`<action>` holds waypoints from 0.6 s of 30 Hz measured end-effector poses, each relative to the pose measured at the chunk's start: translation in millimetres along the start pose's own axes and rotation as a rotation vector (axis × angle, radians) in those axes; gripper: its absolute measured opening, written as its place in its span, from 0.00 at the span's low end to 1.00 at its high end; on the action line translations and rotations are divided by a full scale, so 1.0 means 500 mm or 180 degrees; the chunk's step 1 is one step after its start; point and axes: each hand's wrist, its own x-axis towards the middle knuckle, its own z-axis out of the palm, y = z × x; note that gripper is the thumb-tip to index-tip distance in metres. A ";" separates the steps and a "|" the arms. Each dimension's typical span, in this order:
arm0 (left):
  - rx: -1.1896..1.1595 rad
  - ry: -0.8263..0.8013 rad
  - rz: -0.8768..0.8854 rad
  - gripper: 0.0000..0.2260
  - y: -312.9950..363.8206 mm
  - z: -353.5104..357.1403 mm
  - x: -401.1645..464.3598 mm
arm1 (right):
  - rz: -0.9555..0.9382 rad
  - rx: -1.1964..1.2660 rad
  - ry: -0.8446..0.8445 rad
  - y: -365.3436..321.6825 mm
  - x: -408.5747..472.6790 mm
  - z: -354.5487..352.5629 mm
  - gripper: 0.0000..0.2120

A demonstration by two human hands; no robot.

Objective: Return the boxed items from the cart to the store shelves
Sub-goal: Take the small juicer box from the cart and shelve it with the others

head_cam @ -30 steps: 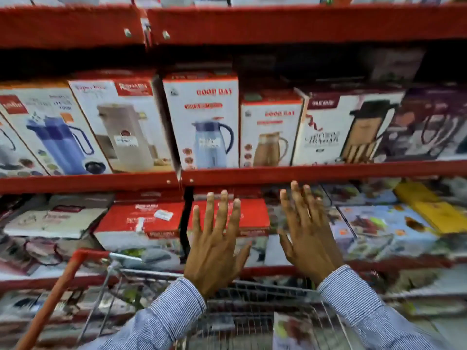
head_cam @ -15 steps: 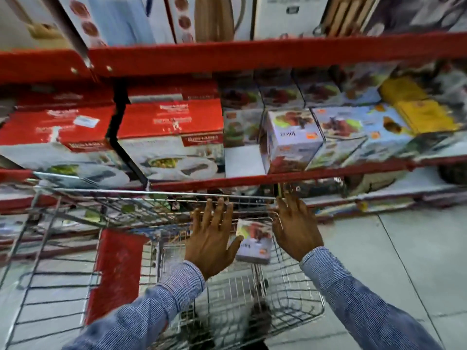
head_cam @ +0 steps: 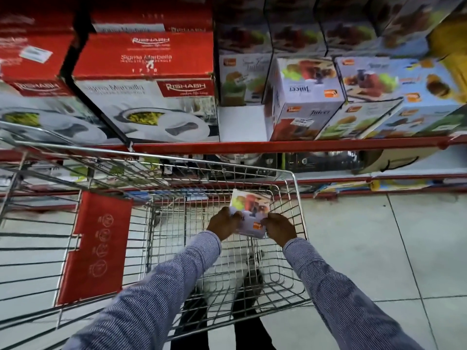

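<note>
A small white juicer box (head_cam: 250, 210) with fruit pictures sits inside the wire cart (head_cam: 297, 205), near its far right corner. My left hand (head_cam: 222, 222) grips the box's left side and my right hand (head_cam: 279, 228) grips its right side. Both arms in striped blue sleeves reach down into the basket. Matching juicer boxes (head_cam: 307, 97) stand on the red shelf (head_cam: 278, 147) straight above the cart, with a white gap (head_cam: 241, 123) beside them.
Large red and white casserole boxes (head_cam: 149, 87) fill the shelf's left part. A red plastic flap (head_cam: 97, 246) hangs at the cart's child seat on the left. Grey tiled floor (head_cam: 379, 248) lies to the right. My shoes show through the basket bottom.
The view has tilted down from the jug shelf to the cart. My hands dropped from open in front of the shelves into the basket and closed on the juicer box.
</note>
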 end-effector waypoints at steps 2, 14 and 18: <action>-0.0246 0.0056 -0.0048 0.19 0.017 -0.009 -0.025 | 0.0080 0.0403 0.0048 -0.002 -0.003 -0.001 0.04; -0.0460 0.1001 0.1003 0.04 0.092 -0.118 -0.251 | -0.1191 0.0485 0.0645 -0.129 -0.160 -0.107 0.10; -0.0511 0.1216 0.1444 0.12 0.147 -0.165 -0.334 | -0.1650 0.0595 0.0894 -0.202 -0.221 -0.160 0.08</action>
